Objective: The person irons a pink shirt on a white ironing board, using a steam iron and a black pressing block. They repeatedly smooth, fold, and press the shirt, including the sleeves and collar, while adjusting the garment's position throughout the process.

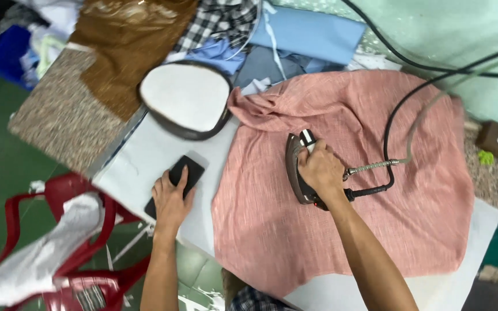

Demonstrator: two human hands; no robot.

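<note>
Head cam, looking down on white ironing table [145, 155]; pink woven cloth [341, 190] spread over most of it, upper-left corner bunched into folds, lower edge hanging past table's near edge.

R hand [321, 170]: fingers curled tight round handle of a dark iron [301, 173]; iron sits flat on pink cloth, approx centre, nose pointing away from person; black cord and a thin metal-sheathed hose [376, 166] leave the iron's rear to the right, cord loops up over cloth toward top-right.

L hand [171, 198]: palm down, fingers together, resting on a flat black rectangular object [183, 175] lying on bare white surface just left of cloth; thumb tucked at side; can't tell if gripping or only pressing; object's kind not clear.

Behind L hand: oval white pad w/ dark rim [185, 101], on table's far left, touching cloth's bunched corner or just beside it, can't tell which.

Far side: pile of fabrics; brown piece [122, 46], black-white check piece [220, 20], light blue pieces [312, 31]; speckled beige-brown cloth [59, 115] hangs at left.

Lower left on green floor: red plastic chair [70, 242] w/ white cloth [36, 259] draped over it; well apart from both hands.

Right edge blurred; small items there not identifiable.
</note>
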